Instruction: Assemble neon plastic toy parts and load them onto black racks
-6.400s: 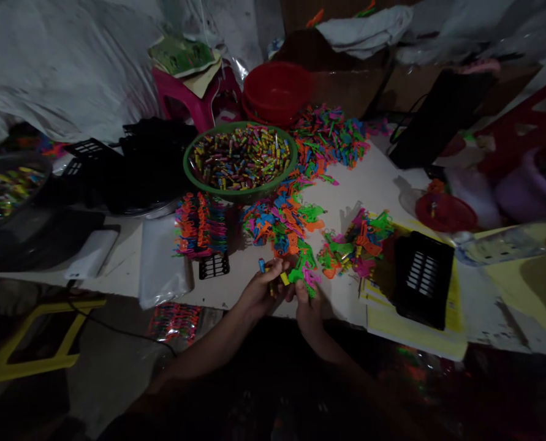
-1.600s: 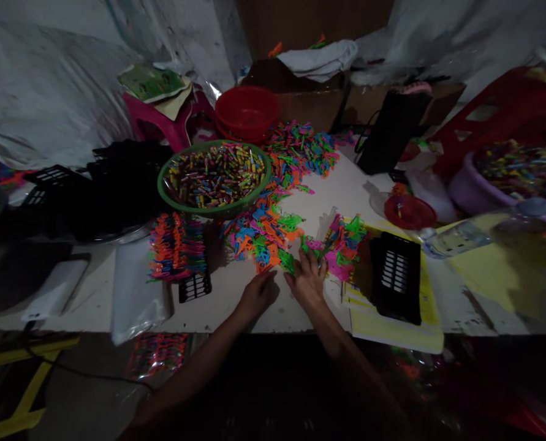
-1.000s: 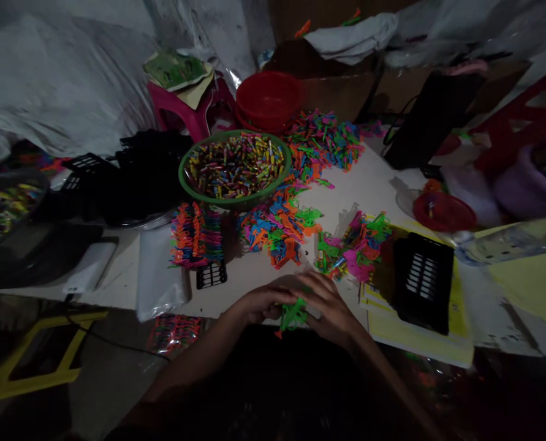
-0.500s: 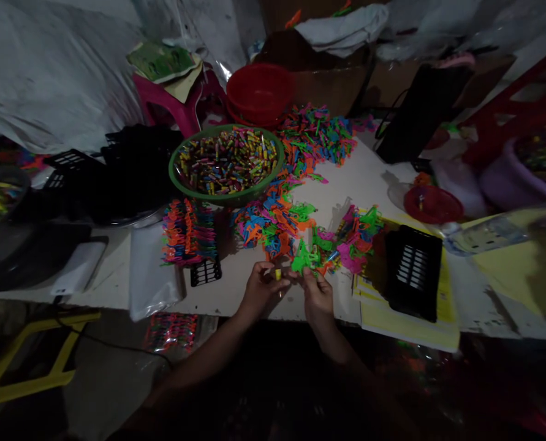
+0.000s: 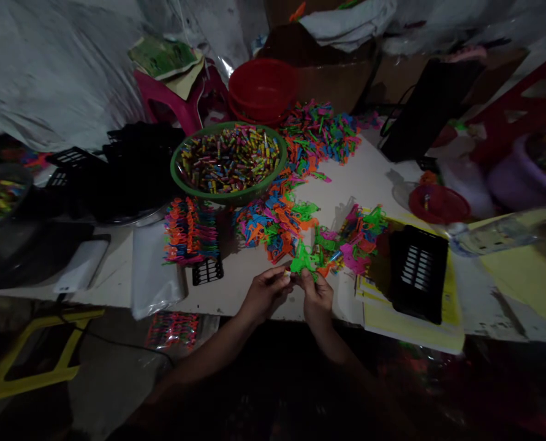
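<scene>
Lighting is dim; small pale piece (image 5: pixel 287 273) is mostly covered by left hand (image 5: pixel 264 294), its fingers closed in a pinch around it. Green plastic piece (image 5: pixel 303 260), just below frame centre, is gripped between thumb and fingers of right hand (image 5: pixel 317 299). Purple tub (image 5: pixel 511 174) is cut off at right edge. View behind is crowded by loose coloured pieces (image 5: pixel 277 223); green basin (image 5: pixel 229 197) is seen upper centre, black tray (image 5: pixel 417 301) right.
</scene>
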The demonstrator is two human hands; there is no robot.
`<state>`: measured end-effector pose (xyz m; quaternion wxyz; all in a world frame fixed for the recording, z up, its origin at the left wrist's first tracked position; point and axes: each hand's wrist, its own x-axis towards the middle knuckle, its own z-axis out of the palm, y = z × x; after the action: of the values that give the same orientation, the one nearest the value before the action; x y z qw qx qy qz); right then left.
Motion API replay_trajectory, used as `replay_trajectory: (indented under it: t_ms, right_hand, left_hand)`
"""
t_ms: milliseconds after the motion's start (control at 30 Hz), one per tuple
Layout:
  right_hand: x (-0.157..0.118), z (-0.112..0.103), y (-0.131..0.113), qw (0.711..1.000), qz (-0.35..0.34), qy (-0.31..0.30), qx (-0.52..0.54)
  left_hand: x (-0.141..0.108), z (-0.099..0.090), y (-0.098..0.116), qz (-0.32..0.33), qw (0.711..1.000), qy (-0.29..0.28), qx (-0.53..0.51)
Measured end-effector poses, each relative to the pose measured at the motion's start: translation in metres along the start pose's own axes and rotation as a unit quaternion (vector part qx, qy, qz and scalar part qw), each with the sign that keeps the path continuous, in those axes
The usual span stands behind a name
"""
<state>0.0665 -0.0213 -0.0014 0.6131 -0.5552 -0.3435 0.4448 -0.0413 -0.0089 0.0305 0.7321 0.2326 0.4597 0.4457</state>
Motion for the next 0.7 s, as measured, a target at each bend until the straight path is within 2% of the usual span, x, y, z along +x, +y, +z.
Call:
replay_trajectory:
  t_ms: [100,200,300,400,467,500,533,567,600,633,667,700]
  right_hand:
    - [-0.003,0.000,-0.007,0.995,-0.033,0.015,-0.089]
    - [-0.009,0.004,-0.008,0.985,-0.066,0.030,-0.160]
    - [-0.010,0.006,-0.001,0.981,-0.073,0.026,-0.180]
    - [0.011,-0.009,0.002,0.978,-0.065,0.000,-0.196]
    - [0.036,-0.028,-0.004,0.963,-0.084,-0.001,-0.257]
    - [0.050,-0.038,-0.008,0.943,-0.114,0.028,-0.312]
    - [0.062,-0.047,-0.013,0.909,-0.148,0.083,-0.380]
    - [0.072,-0.054,-0.016,0.864,-0.183,0.169,-0.437]
    - [0.079,-0.058,-0.017,0.822,-0.216,0.222,-0.477]
    - [0.084,-0.060,-0.015,0.792,-0.250,0.237,-0.504]
    - [0.086,-0.058,-0.010,0.775,-0.284,0.213,-0.522]
    - [0.087,-0.056,-0.003,0.767,-0.316,0.160,-0.535]
  left_hand:
    - [-0.001,-0.001,-0.001,0.072,0.991,0.033,0.104]
    - [-0.003,-0.005,-0.006,0.168,0.958,0.054,0.224]
    - [0.000,-0.006,-0.017,0.224,0.929,0.062,0.289]
    - [0.009,-0.008,-0.026,0.265,0.895,0.041,0.356]
    - [0.019,-0.012,-0.027,0.300,0.859,0.026,0.413]
    - [0.025,-0.016,-0.026,0.322,0.835,0.033,0.445]
    - [0.030,-0.022,-0.024,0.346,0.806,0.054,0.477]
    - [0.036,-0.030,-0.021,0.368,0.773,0.081,0.510]
    - [0.042,-0.039,-0.017,0.388,0.739,0.107,0.541]
    - [0.047,-0.048,-0.013,0.403,0.707,0.129,0.566]
    - [0.051,-0.058,-0.010,0.415,0.681,0.141,0.587]
    - [0.055,-0.068,-0.006,0.424,0.661,0.154,0.600]
